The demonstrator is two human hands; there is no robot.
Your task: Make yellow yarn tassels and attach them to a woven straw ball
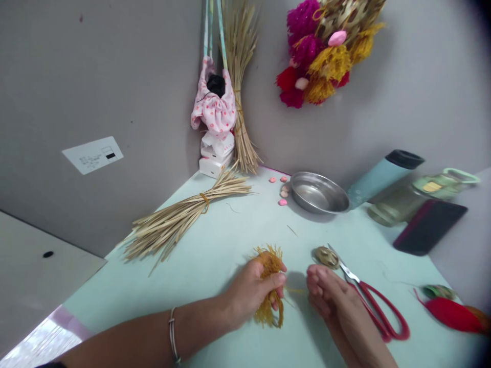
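My left hand (253, 289) is closed round a mustard-yellow yarn tassel (264, 312), whose frayed ends stick out above and below the fingers. A thin yellow strand (295, 291) runs from the tassel toward my right hand (332, 294). The right fingers are curled together, apparently pinching the strand's end, though the grip itself is hidden. Just beyond that hand sits a small woven straw piece (327, 256), with the blade tips of red-handled scissors (370, 296) beside it. The scissors lie on the table to the right of my right hand.
A tied straw bundle (184, 214) lies at left; another bundle (241, 117) stands in the corner. Near a metal bowl (319, 191) are several pink beads (283, 202). Bottles (383, 176) and a phone (429, 227) stand right, above red yarn (452, 313). Colourful tassels (330, 64) hang on the wall.
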